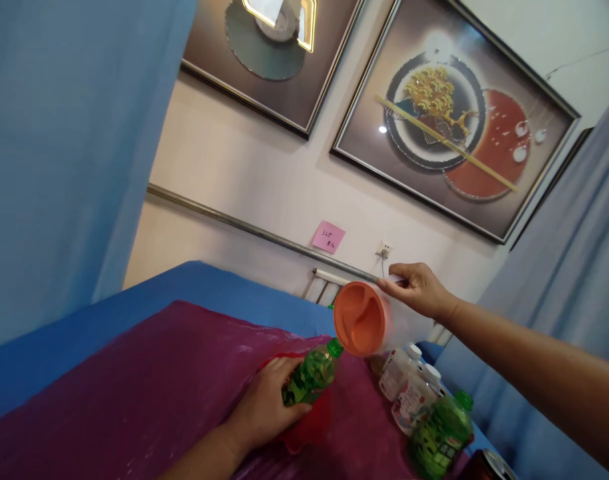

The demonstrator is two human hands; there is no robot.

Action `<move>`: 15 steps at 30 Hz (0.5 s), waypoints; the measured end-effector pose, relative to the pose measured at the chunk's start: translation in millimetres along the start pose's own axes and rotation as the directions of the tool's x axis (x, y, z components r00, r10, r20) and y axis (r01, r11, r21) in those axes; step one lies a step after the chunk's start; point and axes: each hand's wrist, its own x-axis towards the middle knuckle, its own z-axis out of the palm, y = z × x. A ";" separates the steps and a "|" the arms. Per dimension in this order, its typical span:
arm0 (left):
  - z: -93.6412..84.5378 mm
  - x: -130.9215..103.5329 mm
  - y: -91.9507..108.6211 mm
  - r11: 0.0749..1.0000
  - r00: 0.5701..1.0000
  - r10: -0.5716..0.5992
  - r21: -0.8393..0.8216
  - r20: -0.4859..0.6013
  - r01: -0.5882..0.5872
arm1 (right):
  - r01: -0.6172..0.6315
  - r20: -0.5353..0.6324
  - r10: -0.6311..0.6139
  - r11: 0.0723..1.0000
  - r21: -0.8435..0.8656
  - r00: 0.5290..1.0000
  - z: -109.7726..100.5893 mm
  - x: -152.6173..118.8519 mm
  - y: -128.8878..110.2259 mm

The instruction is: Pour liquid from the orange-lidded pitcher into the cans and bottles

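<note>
My left hand [267,403] is wrapped round a green plastic bottle [311,375] with a green cap, tilted over the purple plastic sheet [149,380]. Beneath that hand lies something bright red [311,423], partly hidden. My right hand [418,288] grips a translucent pitcher [409,328] near its top side. The pitcher is tipped on its side, and its orange lid [360,319] faces me, close to the green bottle's cap but apart from it. Whether the pitcher holds anything cannot be made out.
Along the right stand white-capped bottles [415,400], another green bottle [443,437] and a dark can [489,467]. Blue cloth [194,280] lies under the sheet. Behind are a metal rail [254,230], a pink note [328,237], a wall socket [384,249], framed pictures and blue curtains [579,267].
</note>
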 end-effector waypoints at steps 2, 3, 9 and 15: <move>1.1 1.4 -1.0 1.000 1.000 -0.004 0.001 -0.010 0.004 | -0.104 -0.139 0.110 0.993 0.047 0.984 6.7 -8.6 14.0; 1.8 2.1 -1.4 1.000 1.000 -0.013 0.000 -0.015 0.013 | -0.170 -0.226 0.184 0.982 0.080 0.957 12.2 -14.7 21.9; 5.5 5.7 -4.8 0.997 0.997 -0.071 -0.043 -0.023 0.070 | -0.466 -0.414 0.631 0.770 0.435 0.656 78.6 -77.4 58.4; 5.9 10.3 -9.5 0.997 0.997 -0.061 -0.050 -0.054 0.058 | -0.518 -0.383 0.709 0.699 0.492 0.592 153.2 -141.5 63.8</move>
